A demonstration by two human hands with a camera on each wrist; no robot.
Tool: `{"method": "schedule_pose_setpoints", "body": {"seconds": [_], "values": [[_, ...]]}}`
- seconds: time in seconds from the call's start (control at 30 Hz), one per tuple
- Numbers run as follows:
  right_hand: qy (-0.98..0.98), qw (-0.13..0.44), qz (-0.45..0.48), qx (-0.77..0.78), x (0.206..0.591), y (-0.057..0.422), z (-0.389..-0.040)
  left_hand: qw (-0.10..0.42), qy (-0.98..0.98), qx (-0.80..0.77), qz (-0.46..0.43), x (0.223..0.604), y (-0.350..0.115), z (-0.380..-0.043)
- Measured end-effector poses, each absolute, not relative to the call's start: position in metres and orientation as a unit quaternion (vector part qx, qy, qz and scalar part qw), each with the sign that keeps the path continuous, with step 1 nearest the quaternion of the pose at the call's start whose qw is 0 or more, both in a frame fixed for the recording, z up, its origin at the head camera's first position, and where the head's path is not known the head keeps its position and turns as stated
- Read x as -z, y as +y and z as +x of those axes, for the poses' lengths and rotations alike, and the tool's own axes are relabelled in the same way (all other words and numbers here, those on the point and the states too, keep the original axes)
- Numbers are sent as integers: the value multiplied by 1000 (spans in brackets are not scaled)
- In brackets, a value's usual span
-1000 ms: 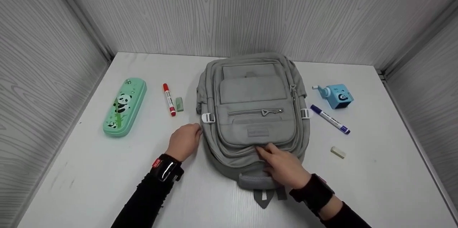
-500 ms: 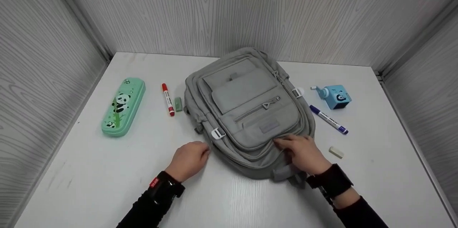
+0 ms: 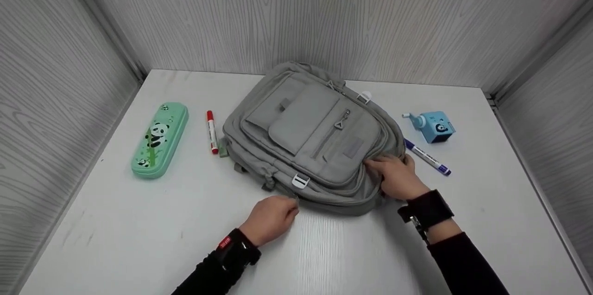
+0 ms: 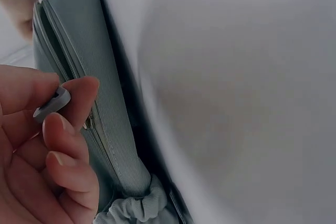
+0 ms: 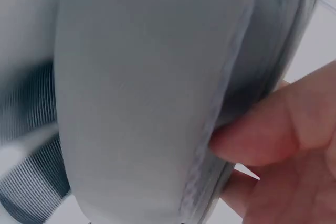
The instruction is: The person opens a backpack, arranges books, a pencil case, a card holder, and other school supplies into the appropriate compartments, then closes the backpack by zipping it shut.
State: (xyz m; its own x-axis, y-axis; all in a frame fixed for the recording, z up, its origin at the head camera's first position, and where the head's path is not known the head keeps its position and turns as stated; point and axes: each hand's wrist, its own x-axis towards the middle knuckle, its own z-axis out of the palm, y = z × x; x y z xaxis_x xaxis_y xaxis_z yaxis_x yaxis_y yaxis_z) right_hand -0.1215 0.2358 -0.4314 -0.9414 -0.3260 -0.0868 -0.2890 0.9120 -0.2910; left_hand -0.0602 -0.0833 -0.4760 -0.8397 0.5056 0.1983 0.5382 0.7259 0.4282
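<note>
A grey backpack [image 3: 296, 123] lies front side up on the white table, turned at a slant with its top toward the lower right. My left hand [image 3: 271, 218] is at its near side edge. Between thumb and forefinger it pinches a grey zipper pull [image 4: 52, 104], seen in the left wrist view. Part of the zipper track beside it is parted. At the top end, my right hand [image 3: 396, 177] grips the fabric rim along an opening, its thumb [image 5: 252, 135] pressed against the edge in the right wrist view. Its other fingers are mostly hidden.
Left of the bag lie a green panda pencil case [image 3: 160, 140], a red marker [image 3: 212, 132] and a green eraser [image 3: 223, 147] close against the fabric. On the right are a blue pencil sharpener [image 3: 435, 127] and a blue marker [image 3: 427, 157]. Panels [image 3: 315, 17] enclose the table.
The backpack has rotated counter-clockwise, its top swinging right. My left hand has moved right and toward me along the side; my right hand moved right with the top, now covering the pale eraser.
</note>
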Motion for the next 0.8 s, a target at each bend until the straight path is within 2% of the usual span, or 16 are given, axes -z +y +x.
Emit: {"method": "schedule_pose_setpoints", "body": {"seconds": [0.17, 0.23, 0.33, 0.4, 0.47, 0.57, 0.7, 0.8], "values": [[982, 36, -140, 123, 433, 236, -125, 37, -920, 250, -300, 477, -70, -60], [983, -6, -132, 128, 434, 230, -119, 34, -919, 252, -301, 478, -68, -59], [969, -108, -152, 163, 437, 207, -101, 27, -919, 258, -298, 478, -70, -58], [944, -169, -206, 193, 439, 185, -86, 23, -918, 266, -294, 478, -73, -56], [921, -188, -270, 207, 444, 162, -70, 27, -916, 276, -289, 478, -76, -55], [909, -132, -331, 216, 453, 135, -53, 43, -915, 288, -279, 480, -80, -54], [913, -26, -329, 239, 467, 114, -48, 57, -914, 302, -264, 482, -82, -53], [906, 11, -323, 274, 474, 107, -53, 40, -911, 317, -260, 481, -86, -52]]}}
